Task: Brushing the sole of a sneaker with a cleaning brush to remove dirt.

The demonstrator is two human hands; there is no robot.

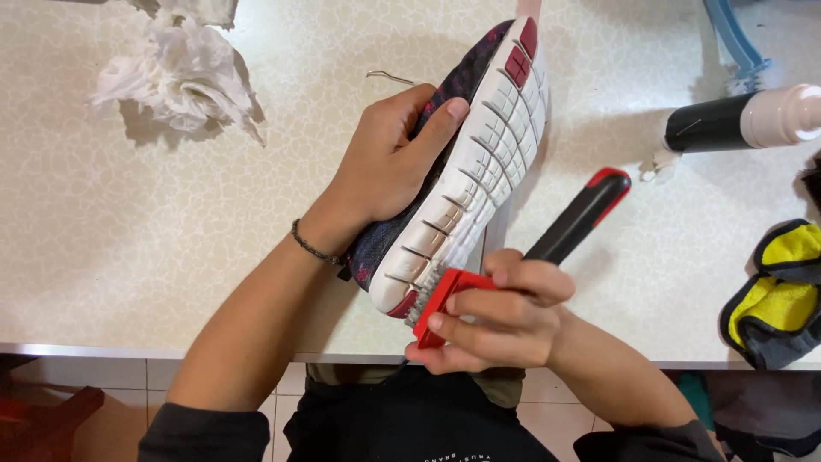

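At the upper left of the frame a heap of crumpled white tissue [184,73] lies on the pale crackle-patterned table [103,222]. Right of it, near the centre, the left hand [389,162] is wrapped around the dark patterned upper of a shoe [479,162], thumb pressed at the edge of the sole; a dark bracelet [315,248] sits on that wrist. The shoe is tilted on its side, its white grooved sole facing right, with 2 red patches at the toe toward the top centre and the heel low in the middle. A thin bent wire hook [389,78] lies on the table just above the left hand. At the heel, the right hand [505,321] is closed on the red head of a brush [530,257], its bristles touching the sole; the black handle with a red tip slants to the upper right. At the right edge a black bottle with a white cap [740,121] lies on its side; what it contains cannot be told. Below it sits a yellow and grey cloth [778,295].
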